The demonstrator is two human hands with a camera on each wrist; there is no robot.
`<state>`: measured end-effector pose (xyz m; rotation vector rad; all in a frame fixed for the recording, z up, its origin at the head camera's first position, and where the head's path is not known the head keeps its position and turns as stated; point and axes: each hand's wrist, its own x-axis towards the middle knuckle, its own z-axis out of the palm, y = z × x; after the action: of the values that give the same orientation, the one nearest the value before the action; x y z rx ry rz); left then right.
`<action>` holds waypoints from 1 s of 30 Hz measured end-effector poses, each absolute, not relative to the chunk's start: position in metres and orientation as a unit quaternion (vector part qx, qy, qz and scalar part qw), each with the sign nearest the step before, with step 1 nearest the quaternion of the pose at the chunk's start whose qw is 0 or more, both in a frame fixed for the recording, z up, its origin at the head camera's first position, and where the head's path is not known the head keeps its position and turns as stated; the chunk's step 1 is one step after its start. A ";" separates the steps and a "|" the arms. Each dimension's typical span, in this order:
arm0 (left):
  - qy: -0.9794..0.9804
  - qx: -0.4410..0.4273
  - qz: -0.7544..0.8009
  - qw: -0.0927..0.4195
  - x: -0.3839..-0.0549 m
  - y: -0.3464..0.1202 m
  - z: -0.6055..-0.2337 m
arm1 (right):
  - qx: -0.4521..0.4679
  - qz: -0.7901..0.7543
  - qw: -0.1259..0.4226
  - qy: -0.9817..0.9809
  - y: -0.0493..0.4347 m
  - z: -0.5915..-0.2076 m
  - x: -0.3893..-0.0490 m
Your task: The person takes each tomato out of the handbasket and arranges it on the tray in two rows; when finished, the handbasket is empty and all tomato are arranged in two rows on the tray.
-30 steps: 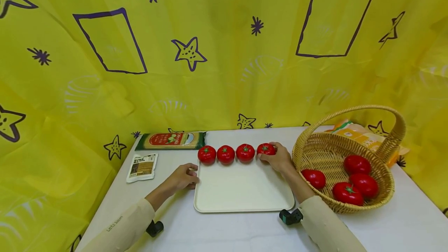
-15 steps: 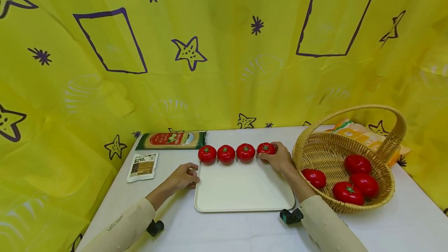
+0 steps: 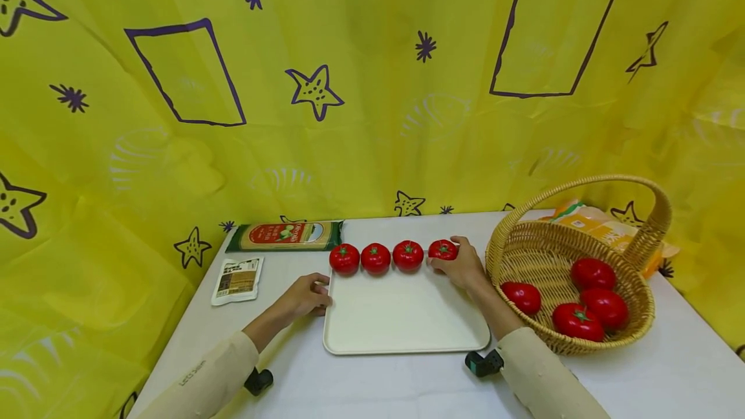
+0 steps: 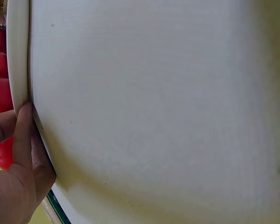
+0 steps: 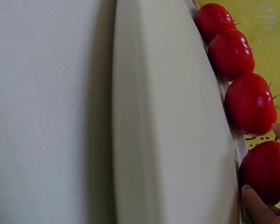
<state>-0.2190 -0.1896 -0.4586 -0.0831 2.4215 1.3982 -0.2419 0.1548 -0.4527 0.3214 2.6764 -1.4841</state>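
Observation:
A cream rectangular tray (image 3: 407, 315) lies on the table, with a row of red tomatoes (image 3: 375, 258) along its far edge. My right hand (image 3: 464, 267) is at the rightmost tomato (image 3: 443, 249), its thumb on the near side and its fingers on the right. The right wrist view shows fingertips on both sides of that tomato (image 5: 265, 172). At the tray's left edge my left hand (image 3: 304, 295) pinches the rim, its fingers bent. Up close in the left wrist view, the fingertips (image 4: 25, 112) meet the tray rim (image 4: 17, 56).
To the right stands a wicker basket (image 3: 550, 247) with a tall handle and several tomatoes (image 3: 605, 309) inside. Behind it is an orange bag (image 3: 593, 220). A green pasta packet (image 3: 285, 235) and a white sachet (image 3: 237, 280) lie at the back left. A yellow curtain (image 3: 361, 160) hangs behind.

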 end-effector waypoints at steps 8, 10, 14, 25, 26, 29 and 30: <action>0.853 -0.028 0.492 0.170 -0.220 -0.189 -0.459 | 0.105 -0.490 0.031 0.865 0.154 -0.452 -0.237; 0.855 -0.027 0.490 0.170 -0.220 -0.189 -0.459 | 0.103 -0.495 0.029 0.862 0.154 -0.452 -0.236; 0.853 -0.025 0.494 0.169 -0.219 -0.189 -0.458 | 0.097 -0.502 0.023 0.859 0.154 -0.452 -0.233; 0.850 -0.020 0.500 0.167 -0.218 -0.190 -0.459 | 0.070 -0.525 0.019 0.848 0.157 -0.451 -0.218; 0.850 -0.020 0.499 0.168 -0.217 -0.190 -0.458 | 0.068 -0.526 0.020 0.848 0.157 -0.451 -0.217; 0.850 -0.022 0.498 0.168 -0.217 -0.190 -0.458 | 0.061 -0.517 0.026 0.854 0.157 -0.450 -0.211; 0.850 -0.021 0.499 0.168 -0.217 -0.189 -0.458 | 0.060 -0.514 0.027 0.856 0.157 -0.450 -0.209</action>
<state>-0.2168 -0.1892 -0.4577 -0.0610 2.4173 1.4177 -0.2090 0.1574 -0.4499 0.1864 2.6425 -1.5863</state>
